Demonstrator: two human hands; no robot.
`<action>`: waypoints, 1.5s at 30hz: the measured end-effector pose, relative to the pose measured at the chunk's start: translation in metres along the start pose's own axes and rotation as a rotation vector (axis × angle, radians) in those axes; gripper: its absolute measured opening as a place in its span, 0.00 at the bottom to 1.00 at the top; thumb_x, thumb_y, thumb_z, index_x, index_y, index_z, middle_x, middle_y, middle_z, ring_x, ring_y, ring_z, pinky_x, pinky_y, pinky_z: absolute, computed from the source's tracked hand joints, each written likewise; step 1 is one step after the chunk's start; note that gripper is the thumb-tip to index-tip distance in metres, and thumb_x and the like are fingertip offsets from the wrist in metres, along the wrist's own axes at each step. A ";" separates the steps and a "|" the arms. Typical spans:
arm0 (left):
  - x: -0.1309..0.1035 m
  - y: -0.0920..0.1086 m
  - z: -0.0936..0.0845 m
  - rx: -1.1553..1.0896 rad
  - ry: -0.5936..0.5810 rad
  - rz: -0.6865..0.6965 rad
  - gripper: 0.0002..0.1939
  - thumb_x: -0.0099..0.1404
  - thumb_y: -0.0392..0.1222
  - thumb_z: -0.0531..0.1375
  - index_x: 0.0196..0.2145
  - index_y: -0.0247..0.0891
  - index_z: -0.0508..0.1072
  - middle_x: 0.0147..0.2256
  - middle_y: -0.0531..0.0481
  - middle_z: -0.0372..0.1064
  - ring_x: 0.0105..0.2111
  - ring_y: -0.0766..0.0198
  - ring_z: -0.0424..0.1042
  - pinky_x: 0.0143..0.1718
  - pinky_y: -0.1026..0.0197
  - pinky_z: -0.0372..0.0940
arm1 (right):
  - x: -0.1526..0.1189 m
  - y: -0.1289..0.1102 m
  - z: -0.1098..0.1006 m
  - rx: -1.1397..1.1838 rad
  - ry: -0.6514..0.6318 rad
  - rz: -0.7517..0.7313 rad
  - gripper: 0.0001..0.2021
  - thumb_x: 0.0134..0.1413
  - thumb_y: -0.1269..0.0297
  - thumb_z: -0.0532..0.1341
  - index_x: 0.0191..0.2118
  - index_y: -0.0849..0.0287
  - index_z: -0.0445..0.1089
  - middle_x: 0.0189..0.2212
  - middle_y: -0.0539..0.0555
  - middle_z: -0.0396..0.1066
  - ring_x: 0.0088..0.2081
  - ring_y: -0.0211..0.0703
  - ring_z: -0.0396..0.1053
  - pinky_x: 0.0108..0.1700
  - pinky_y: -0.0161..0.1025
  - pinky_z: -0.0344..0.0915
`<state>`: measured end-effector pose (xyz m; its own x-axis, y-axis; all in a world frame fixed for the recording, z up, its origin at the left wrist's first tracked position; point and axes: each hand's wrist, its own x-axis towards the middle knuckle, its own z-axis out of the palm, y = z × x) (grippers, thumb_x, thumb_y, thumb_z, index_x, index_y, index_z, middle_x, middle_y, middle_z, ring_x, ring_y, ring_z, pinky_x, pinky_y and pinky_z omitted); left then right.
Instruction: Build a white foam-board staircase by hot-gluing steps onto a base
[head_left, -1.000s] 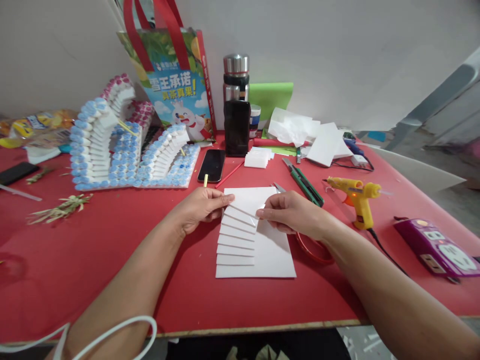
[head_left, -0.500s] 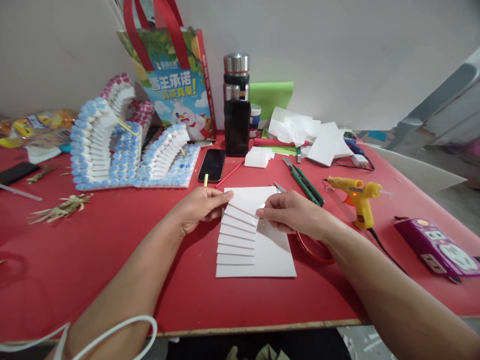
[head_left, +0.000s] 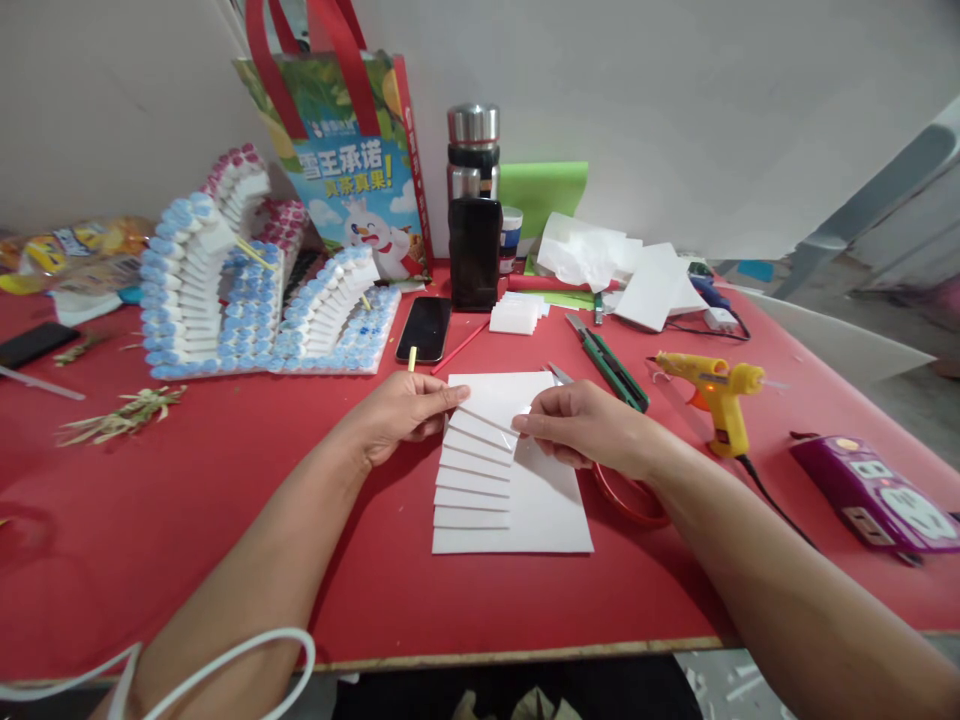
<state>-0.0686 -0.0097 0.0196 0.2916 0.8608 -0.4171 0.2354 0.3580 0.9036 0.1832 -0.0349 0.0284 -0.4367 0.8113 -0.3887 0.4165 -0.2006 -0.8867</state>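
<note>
Pinching the topmost white strip at its left end, the left hand has thumb and fingers nearly closed; the right hand pinches its right end likewise. Beneath, overlapping strips lie on a white board near the front edge of the red worktop

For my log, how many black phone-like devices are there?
3: a flat one beyond the left hand, an upright one before the steel bottle, a third at the left edge, partly cut off. Others may be hidden.
</note>
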 end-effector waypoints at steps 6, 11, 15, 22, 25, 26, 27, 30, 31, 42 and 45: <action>0.001 0.000 0.001 -0.015 -0.009 0.012 0.21 0.52 0.53 0.73 0.24 0.33 0.73 0.16 0.57 0.56 0.17 0.76 0.49 0.19 0.67 0.37 | 0.001 0.002 0.000 0.010 0.001 -0.019 0.18 0.59 0.49 0.64 0.29 0.61 0.69 0.19 0.47 0.65 0.16 0.28 0.54 0.19 0.32 0.49; -0.001 0.000 0.000 -0.017 -0.024 0.013 0.20 0.52 0.52 0.73 0.23 0.33 0.73 0.16 0.57 0.55 0.17 0.76 0.49 0.20 0.66 0.37 | 0.002 0.002 0.000 0.004 0.006 -0.023 0.19 0.59 0.48 0.65 0.29 0.61 0.70 0.18 0.47 0.65 0.16 0.28 0.54 0.18 0.32 0.49; -0.001 -0.001 -0.001 -0.019 -0.034 0.022 0.20 0.53 0.52 0.72 0.23 0.33 0.73 0.16 0.57 0.55 0.18 0.75 0.49 0.20 0.66 0.37 | 0.001 0.002 0.000 -0.006 0.010 -0.022 0.19 0.59 0.48 0.64 0.30 0.61 0.70 0.19 0.47 0.66 0.16 0.28 0.54 0.19 0.33 0.49; -0.001 0.000 -0.001 0.000 -0.021 0.004 0.20 0.54 0.54 0.71 0.25 0.33 0.73 0.19 0.56 0.58 0.18 0.75 0.51 0.20 0.66 0.37 | 0.000 0.001 0.000 -0.005 -0.003 -0.012 0.20 0.59 0.46 0.64 0.29 0.61 0.70 0.19 0.47 0.66 0.16 0.28 0.54 0.19 0.32 0.49; -0.001 0.000 -0.001 -0.018 -0.031 -0.024 0.21 0.55 0.56 0.70 0.26 0.33 0.73 0.22 0.54 0.60 0.18 0.75 0.51 0.19 0.66 0.36 | -0.001 -0.001 0.000 0.003 -0.005 -0.014 0.22 0.58 0.44 0.65 0.29 0.61 0.69 0.20 0.47 0.65 0.16 0.29 0.55 0.19 0.32 0.49; -0.001 -0.001 0.000 -0.017 -0.036 -0.031 0.21 0.55 0.56 0.70 0.26 0.34 0.72 0.22 0.55 0.59 0.18 0.75 0.51 0.19 0.66 0.36 | -0.001 -0.001 0.000 0.001 -0.005 -0.012 0.22 0.57 0.43 0.65 0.28 0.60 0.69 0.19 0.47 0.65 0.16 0.29 0.55 0.19 0.32 0.50; -0.001 -0.001 0.000 -0.010 -0.039 -0.033 0.22 0.55 0.56 0.71 0.25 0.34 0.72 0.21 0.56 0.58 0.18 0.75 0.51 0.19 0.66 0.36 | -0.001 -0.001 0.000 -0.003 -0.005 -0.008 0.23 0.56 0.43 0.65 0.27 0.60 0.68 0.18 0.47 0.64 0.16 0.29 0.55 0.19 0.32 0.50; -0.001 -0.002 0.002 0.021 -0.035 -0.010 0.21 0.53 0.54 0.72 0.23 0.35 0.70 0.20 0.57 0.57 0.18 0.75 0.50 0.20 0.66 0.39 | -0.001 0.000 0.001 -0.020 -0.007 -0.003 0.23 0.56 0.44 0.65 0.25 0.59 0.66 0.16 0.46 0.62 0.16 0.30 0.55 0.19 0.32 0.50; -0.001 -0.002 0.003 0.029 -0.031 0.002 0.21 0.52 0.53 0.73 0.23 0.35 0.70 0.20 0.57 0.58 0.19 0.75 0.51 0.21 0.66 0.40 | -0.001 0.001 0.001 -0.024 -0.006 -0.005 0.23 0.57 0.44 0.65 0.25 0.59 0.66 0.16 0.46 0.62 0.16 0.30 0.55 0.19 0.32 0.51; -0.003 0.003 0.006 0.035 -0.001 0.004 0.20 0.49 0.51 0.74 0.21 0.35 0.71 0.18 0.57 0.58 0.19 0.74 0.48 0.22 0.64 0.40 | -0.003 -0.005 0.003 -0.027 0.014 0.002 0.24 0.54 0.43 0.67 0.23 0.59 0.65 0.13 0.45 0.60 0.15 0.29 0.54 0.19 0.32 0.49; -0.002 0.002 0.005 0.040 -0.008 0.008 0.20 0.49 0.52 0.74 0.22 0.35 0.71 0.19 0.57 0.58 0.19 0.74 0.48 0.22 0.64 0.40 | -0.003 -0.005 0.003 -0.029 0.018 -0.006 0.24 0.55 0.43 0.66 0.23 0.59 0.66 0.14 0.45 0.61 0.15 0.29 0.54 0.19 0.32 0.50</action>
<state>-0.0640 -0.0126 0.0214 0.3006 0.8608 -0.4107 0.2699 0.3362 0.9023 0.1802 -0.0375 0.0330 -0.4250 0.8222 -0.3786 0.4370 -0.1799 -0.8813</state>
